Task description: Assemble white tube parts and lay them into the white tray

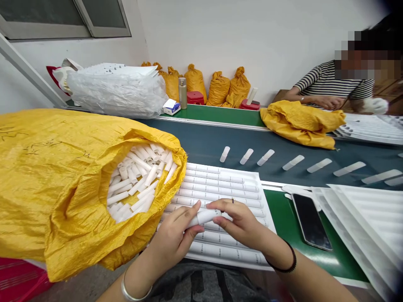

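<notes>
Between my two hands is a white tube (206, 216) with small dark print near one end. My left hand (176, 235) grips its left end with thumb and fingers. At the right end, the fingertips of my right hand (236, 220) pinch around it. Below both hands lies a white tray (267, 209) filled with rows of printed white tubes (226, 184). To the left, a yellow woven sack (72, 167) gapes open, showing many loose white tubes (138, 176) inside.
White tubes (264, 157) stand in a line on the dark belt (201, 134). A phone (311, 220) lies right of the tray, beside stacked white trays (371, 226). Across the belt, a person in a striped shirt (321, 79) works near a yellow sack (299, 121). Tied sacks (218, 88) stand behind.
</notes>
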A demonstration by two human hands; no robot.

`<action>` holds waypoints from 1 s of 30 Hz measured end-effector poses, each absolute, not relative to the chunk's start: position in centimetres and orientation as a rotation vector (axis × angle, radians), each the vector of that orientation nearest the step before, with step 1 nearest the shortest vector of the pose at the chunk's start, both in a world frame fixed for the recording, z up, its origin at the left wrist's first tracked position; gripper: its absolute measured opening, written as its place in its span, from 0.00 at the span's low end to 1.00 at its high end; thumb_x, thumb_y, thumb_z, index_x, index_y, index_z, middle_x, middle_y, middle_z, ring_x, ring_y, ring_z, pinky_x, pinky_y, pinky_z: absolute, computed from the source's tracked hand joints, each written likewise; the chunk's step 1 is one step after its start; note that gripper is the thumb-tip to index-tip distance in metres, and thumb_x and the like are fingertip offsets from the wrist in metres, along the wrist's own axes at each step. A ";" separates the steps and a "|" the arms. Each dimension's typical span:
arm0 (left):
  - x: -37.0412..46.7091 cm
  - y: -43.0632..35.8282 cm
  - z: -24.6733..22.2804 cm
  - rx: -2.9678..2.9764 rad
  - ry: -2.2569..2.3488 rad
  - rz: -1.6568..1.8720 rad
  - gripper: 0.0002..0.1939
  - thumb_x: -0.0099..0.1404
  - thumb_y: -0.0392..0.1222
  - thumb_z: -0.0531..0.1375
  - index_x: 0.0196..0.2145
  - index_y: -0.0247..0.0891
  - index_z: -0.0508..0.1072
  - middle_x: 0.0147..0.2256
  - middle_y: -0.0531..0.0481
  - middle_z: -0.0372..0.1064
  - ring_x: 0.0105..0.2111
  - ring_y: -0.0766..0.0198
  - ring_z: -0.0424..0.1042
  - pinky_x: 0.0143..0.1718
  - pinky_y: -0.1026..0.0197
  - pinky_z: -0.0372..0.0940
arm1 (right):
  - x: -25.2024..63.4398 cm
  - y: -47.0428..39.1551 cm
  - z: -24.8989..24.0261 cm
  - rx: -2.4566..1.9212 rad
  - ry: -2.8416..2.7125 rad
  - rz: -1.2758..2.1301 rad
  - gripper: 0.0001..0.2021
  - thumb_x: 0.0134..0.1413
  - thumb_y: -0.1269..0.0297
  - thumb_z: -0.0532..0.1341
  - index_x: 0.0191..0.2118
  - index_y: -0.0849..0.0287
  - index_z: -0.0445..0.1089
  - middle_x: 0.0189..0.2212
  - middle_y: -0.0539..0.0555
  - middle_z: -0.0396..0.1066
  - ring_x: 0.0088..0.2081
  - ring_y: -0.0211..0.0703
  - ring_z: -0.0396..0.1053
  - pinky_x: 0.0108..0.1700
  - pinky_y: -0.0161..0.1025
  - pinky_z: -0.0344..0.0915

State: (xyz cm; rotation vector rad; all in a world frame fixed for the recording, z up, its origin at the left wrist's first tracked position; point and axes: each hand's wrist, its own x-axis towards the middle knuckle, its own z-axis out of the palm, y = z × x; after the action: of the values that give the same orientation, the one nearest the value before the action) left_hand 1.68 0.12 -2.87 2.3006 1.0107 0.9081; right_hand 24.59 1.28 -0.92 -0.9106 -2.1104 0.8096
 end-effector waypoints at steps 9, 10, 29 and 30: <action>-3.4 2.9 -0.6 2.418 1.555 1.201 0.23 0.66 0.39 0.57 0.58 0.42 0.63 0.50 0.43 0.69 0.51 0.55 0.67 0.55 0.53 0.62 | 22.5 13.2 -4.3 -1.674 -2.300 0.331 0.12 0.55 0.65 0.57 0.45 0.61 0.68 0.37 0.58 0.72 0.38 0.47 0.70 0.39 0.38 0.62; -4.2 4.0 -0.4 2.365 1.667 1.257 0.19 0.67 0.39 0.56 0.55 0.41 0.66 0.48 0.44 0.70 0.49 0.55 0.69 0.54 0.53 0.62 | 22.6 15.4 -4.6 -1.756 -2.232 0.322 0.14 0.57 0.65 0.55 0.48 0.62 0.67 0.37 0.60 0.72 0.39 0.48 0.70 0.38 0.38 0.62; -6.2 11.5 -3.9 2.130 1.798 0.829 0.16 0.62 0.40 0.54 0.46 0.36 0.72 0.47 0.43 0.73 0.49 0.53 0.69 0.53 0.52 0.62 | 37.4 9.1 -4.8 -2.353 -2.216 0.441 0.14 0.48 0.76 0.57 0.38 0.64 0.79 0.37 0.66 0.77 0.38 0.57 0.75 0.38 0.43 0.67; -5.7 10.7 -3.2 2.155 1.712 0.915 0.15 0.62 0.40 0.54 0.46 0.38 0.72 0.47 0.44 0.72 0.50 0.55 0.69 0.54 0.52 0.61 | 38.2 8.3 -5.4 -2.341 -2.230 0.440 0.16 0.48 0.76 0.58 0.41 0.63 0.78 0.40 0.65 0.76 0.40 0.57 0.74 0.39 0.44 0.68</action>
State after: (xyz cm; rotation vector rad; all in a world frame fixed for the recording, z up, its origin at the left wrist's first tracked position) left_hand -5.67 10.73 -3.19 2.1552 1.7118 0.9155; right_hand 38.24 8.28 -5.40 -2.3414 -2.2300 0.4401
